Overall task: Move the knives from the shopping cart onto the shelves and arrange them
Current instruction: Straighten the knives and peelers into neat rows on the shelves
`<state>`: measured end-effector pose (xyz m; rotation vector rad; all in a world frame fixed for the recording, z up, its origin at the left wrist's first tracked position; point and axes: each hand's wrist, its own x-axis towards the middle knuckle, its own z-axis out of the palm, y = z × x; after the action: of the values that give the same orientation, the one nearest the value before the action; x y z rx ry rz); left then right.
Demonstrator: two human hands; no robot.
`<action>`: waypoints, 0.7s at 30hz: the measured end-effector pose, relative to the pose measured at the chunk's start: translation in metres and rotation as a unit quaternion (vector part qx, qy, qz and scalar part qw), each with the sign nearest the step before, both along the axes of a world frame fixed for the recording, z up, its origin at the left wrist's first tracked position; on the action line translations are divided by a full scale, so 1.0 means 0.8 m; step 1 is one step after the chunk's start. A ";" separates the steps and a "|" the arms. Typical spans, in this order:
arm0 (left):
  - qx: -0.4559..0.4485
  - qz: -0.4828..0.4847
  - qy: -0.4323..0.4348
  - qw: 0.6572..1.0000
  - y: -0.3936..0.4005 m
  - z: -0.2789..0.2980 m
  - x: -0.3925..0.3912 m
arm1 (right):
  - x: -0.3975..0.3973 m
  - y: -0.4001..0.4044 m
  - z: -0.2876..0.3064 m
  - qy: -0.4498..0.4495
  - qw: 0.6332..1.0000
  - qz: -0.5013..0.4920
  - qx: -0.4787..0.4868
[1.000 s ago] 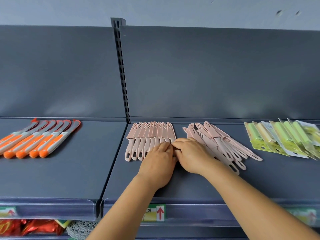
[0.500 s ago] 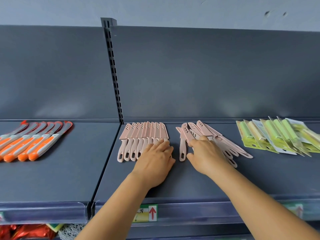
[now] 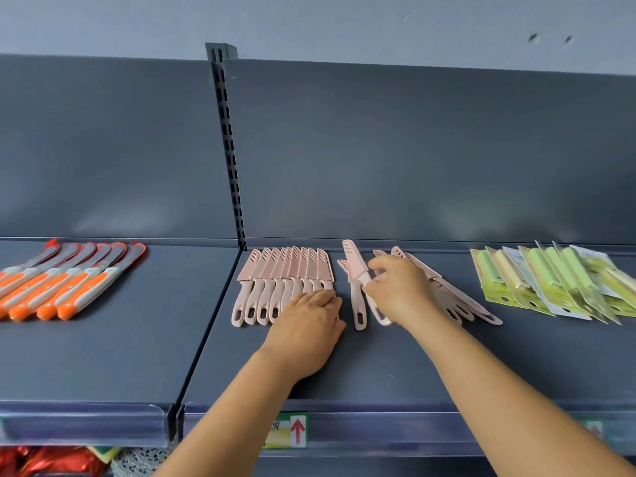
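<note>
grey shelf [image 3: 395,370]: left hand [image 3: 308,325] flat on pink knife row [image 3: 285,280]; right hand [image 3: 399,290] fingers pinch pink knife [image 3: 356,266].

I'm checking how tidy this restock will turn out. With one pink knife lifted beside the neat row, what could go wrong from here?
1. The right hand pinches the lifted pink knife close to the loose pile; drawing it away could scatter that pile further.
2. The left hand rests flat on the neat row; a nudge might skew its handles.
3. A single pink knife lies between the two; setting the lifted one down could knock it askew.
</note>
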<state>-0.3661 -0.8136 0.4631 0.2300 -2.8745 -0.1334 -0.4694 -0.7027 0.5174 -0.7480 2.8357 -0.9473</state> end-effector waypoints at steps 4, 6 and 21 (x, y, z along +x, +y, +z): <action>0.015 0.006 0.006 1.000 0.002 0.002 0.001 | 0.008 -0.028 -0.009 -0.047 0.999 0.018 -0.021; 0.019 0.009 0.006 1.000 0.003 0.002 0.002 | 0.008 -0.035 -0.013 -0.049 0.999 0.024 0.000; 0.033 0.017 -0.002 0.999 0.004 0.004 0.003 | -0.002 -0.046 -0.020 -0.023 0.999 0.004 0.026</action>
<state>-0.3633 -0.8103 0.4663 0.2905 -2.8723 -0.2213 -0.4707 -0.7397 0.5016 -0.7234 2.8040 -0.8738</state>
